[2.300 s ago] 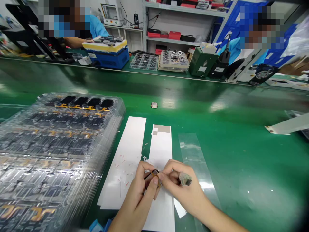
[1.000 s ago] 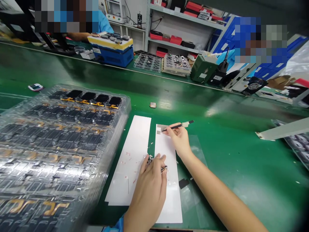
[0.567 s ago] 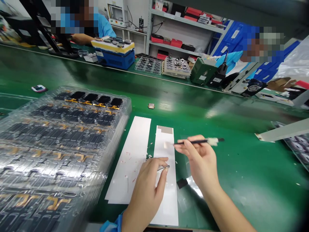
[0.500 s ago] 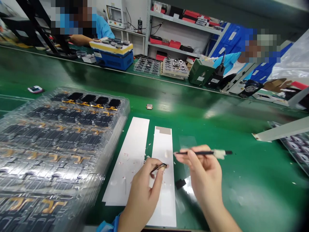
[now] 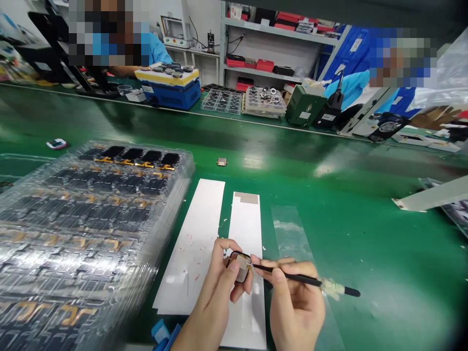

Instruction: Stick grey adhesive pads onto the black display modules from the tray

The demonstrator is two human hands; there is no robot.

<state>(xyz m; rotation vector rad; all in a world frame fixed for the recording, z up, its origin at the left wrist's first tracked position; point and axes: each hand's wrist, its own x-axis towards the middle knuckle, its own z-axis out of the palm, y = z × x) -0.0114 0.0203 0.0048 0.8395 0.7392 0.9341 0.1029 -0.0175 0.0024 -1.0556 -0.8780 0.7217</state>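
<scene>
My left hand (image 5: 214, 292) is closed on a small watch screen (image 5: 242, 272), with its grey back turned up and a dark rim around it. My right hand (image 5: 298, 297) grips black tweezers (image 5: 305, 279) wrapped in pale tape near the rear end. Their tip meets the screen's right edge, by a bit of yellow flex cable. Both hands are above a white strip (image 5: 244, 229) with a grey patch at its far end. Another white sheet (image 5: 203, 219), dotted with red marks, lies left of it. To the right, a clear film strip (image 5: 290, 234) is partly covered by my right hand.
Stacked clear trays (image 5: 175, 195) of black screens with orange flex cables fill the left side. A small square part (image 5: 221, 162) lies farther back. A white metal post (image 5: 427, 195) stands at right. Two people sit beyond the bench, near a blue box (image 5: 171, 92).
The screen has turned so its back shows. My right hand has come down and left, bringing the tweezers' tip from apart to the screen's edge.
</scene>
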